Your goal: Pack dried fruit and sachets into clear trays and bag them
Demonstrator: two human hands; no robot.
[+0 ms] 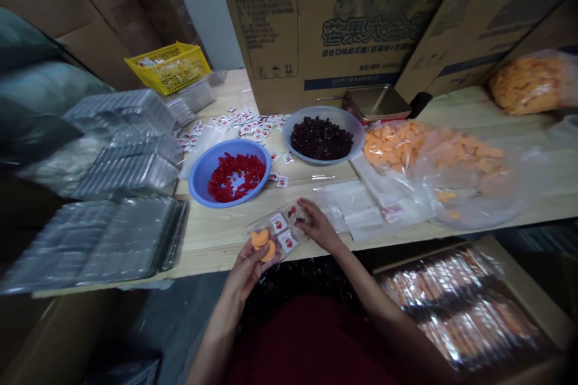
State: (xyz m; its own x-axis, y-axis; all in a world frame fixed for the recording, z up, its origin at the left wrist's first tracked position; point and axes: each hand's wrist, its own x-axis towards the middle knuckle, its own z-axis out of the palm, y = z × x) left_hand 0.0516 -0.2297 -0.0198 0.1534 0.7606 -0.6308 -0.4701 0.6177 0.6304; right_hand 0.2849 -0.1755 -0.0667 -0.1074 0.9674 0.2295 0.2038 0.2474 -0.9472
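Note:
A small clear plastic tray [280, 230] lies at the front edge of the wooden table [217, 234]. It holds orange dried fruit pieces [264, 243], small white sachets with red print and a little dark and red fruit. My left hand [247, 264] grips the tray's near left end, thumb by the orange pieces. My right hand [318, 226] holds the tray's right end, fingers curled on its rim. Just beyond are a blue bowl of red candied fruit [230, 172] and a grey bowl of dark dried berries [323, 135].
Stacks of clear empty trays [121, 192] fill the left of the table, with a yellow basket [168, 66] behind. Loose sachets [244, 124] lie at the back. Bags of orange fruit [433, 156] and flat clear bags [361, 207] sit right. A box of packed trays [465, 307] stands below right. Big cartons [325, 18] wall the back.

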